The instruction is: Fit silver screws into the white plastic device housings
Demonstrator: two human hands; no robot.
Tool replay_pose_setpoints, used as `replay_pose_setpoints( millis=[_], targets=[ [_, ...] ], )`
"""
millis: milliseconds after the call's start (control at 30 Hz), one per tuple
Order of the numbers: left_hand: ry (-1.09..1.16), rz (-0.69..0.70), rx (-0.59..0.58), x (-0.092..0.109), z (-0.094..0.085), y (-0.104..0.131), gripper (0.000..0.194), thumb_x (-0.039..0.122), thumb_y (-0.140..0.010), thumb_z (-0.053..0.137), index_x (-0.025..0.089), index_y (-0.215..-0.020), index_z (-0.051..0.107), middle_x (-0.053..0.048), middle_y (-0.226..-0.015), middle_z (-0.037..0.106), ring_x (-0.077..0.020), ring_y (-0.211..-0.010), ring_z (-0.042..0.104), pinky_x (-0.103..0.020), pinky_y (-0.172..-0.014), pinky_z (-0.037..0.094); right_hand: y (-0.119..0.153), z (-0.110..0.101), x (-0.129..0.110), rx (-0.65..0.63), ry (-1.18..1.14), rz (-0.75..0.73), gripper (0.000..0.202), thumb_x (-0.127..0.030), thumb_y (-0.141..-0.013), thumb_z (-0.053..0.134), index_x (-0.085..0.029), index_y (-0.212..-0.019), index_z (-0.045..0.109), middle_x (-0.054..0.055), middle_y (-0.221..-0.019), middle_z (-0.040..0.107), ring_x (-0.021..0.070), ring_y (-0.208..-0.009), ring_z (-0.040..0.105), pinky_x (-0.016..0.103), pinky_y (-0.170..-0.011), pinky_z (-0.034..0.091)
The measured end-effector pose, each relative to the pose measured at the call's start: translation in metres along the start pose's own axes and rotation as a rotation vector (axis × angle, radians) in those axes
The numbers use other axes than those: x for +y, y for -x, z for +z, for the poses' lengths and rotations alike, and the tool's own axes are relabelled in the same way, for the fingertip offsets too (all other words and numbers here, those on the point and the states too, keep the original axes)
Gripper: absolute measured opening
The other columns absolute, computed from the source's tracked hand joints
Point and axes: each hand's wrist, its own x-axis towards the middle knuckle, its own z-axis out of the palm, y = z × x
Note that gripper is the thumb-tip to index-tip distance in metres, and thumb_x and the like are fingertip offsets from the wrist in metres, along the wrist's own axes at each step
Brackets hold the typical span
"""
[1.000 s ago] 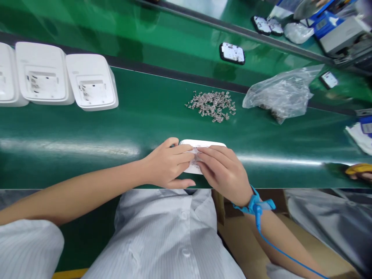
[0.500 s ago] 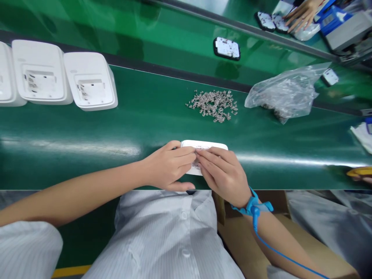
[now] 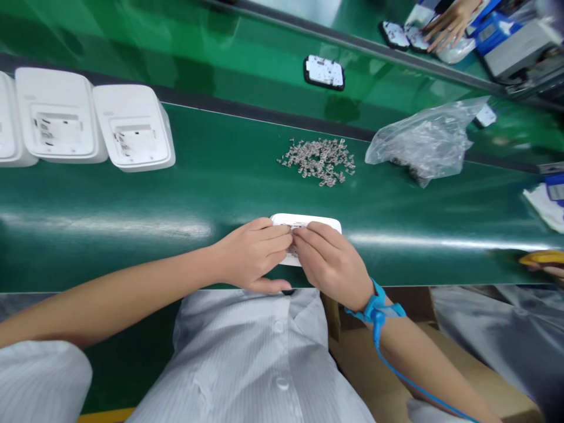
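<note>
A white plastic housing point(image 3: 317, 221) lies flat near the front edge of the green bench, mostly covered by my hands. My left hand point(image 3: 253, 252) steadies its left side, fingers together over it and thumb stretched out below, apart from the housing. On the right, my right hand point(image 3: 332, 261) has its fingertips pinched together over the middle of the housing, meeting the left fingertips. Whatever is in that pinch is hidden. Beyond the housing lies a loose pile of small metal clips point(image 3: 319, 161). My right wrist wears a blue strap point(image 3: 376, 302) with a cord.
Several white housings point(image 3: 134, 126) stand in a row at the left. A clear plastic bag point(image 3: 425, 144) holding dark metal bits lies right of the pile. Behind, a black-framed circuit board point(image 3: 325, 72) rests on a green strip. Another person's hand point(image 3: 453, 23) is at upper right.
The right hand's fingers have drawn slightly more upright and bent over the housing. The black-framed board has slid left along the strip behind. The whole view has shifted a little.
</note>
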Motion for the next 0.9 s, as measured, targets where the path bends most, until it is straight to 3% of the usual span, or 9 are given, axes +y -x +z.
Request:
replay_pose_setpoints(
  millis=[167, 267, 500, 733, 900],
  targets=[
    [-0.040, 0.020, 0.004, -0.001, 0.001, 0.001, 0.057, 0.058, -0.101, 0.033, 0.015, -0.083, 0.067, -0.012, -0.104, 0.072, -0.0247, -0.100, 0.063, -0.039, -0.076, 0.038, -0.006, -0.006, 0.003, 0.144, -0.107, 0.212, 0.017, -0.010, -0.096, 0.061, -0.015, -0.111, 0.066, 0.012, -0.109, 0.070, 0.0289, -0.102, 0.058, 0.047, -0.088, 0.056],
    [-0.077, 0.024, -0.011, 0.000, 0.000, 0.002, 0.058, 0.057, -0.102, 0.032, 0.015, -0.082, 0.067, -0.013, -0.109, 0.072, -0.0244, -0.099, 0.063, -0.039, -0.075, 0.037, -0.015, -0.003, 0.008, 0.118, -0.023, 0.288, 0.012, -0.015, -0.094, 0.063, -0.014, -0.106, 0.065, 0.012, -0.102, 0.068, 0.0300, -0.097, 0.056, 0.048, -0.085, 0.053],
    [-0.069, 0.013, -0.022, 0.000, -0.002, 0.002, 0.057, 0.054, -0.103, 0.032, 0.013, -0.086, 0.068, -0.013, -0.105, 0.073, -0.0251, -0.099, 0.063, -0.040, -0.079, 0.037, -0.032, 0.000, 0.013, -0.020, 0.066, 0.257, 0.010, -0.012, -0.089, 0.065, -0.012, -0.099, 0.066, 0.012, -0.100, 0.065, 0.0306, -0.097, 0.052, 0.046, -0.085, 0.051],
    [-0.048, 0.011, -0.008, 0.002, -0.002, 0.002, 0.059, 0.057, -0.102, 0.033, 0.013, -0.085, 0.068, -0.013, -0.099, 0.073, -0.0252, -0.096, 0.063, -0.040, -0.077, 0.038, -0.032, -0.001, 0.011, -0.044, 0.090, 0.248, 0.006, -0.012, -0.092, 0.063, -0.013, -0.096, 0.067, 0.011, -0.097, 0.065, 0.0301, -0.097, 0.052, 0.044, -0.082, 0.050],
    [0.038, -0.027, -0.013, 0.003, 0.001, 0.004, 0.066, 0.067, -0.096, 0.036, 0.010, -0.094, 0.069, -0.016, -0.102, 0.072, -0.0275, -0.097, 0.063, -0.041, -0.078, 0.040, -0.032, 0.004, 0.006, -0.052, 0.142, 0.295, 0.007, -0.014, -0.095, 0.061, -0.012, -0.091, 0.067, 0.013, -0.096, 0.064, 0.0299, -0.095, 0.052, 0.043, -0.079, 0.047]
  ],
)
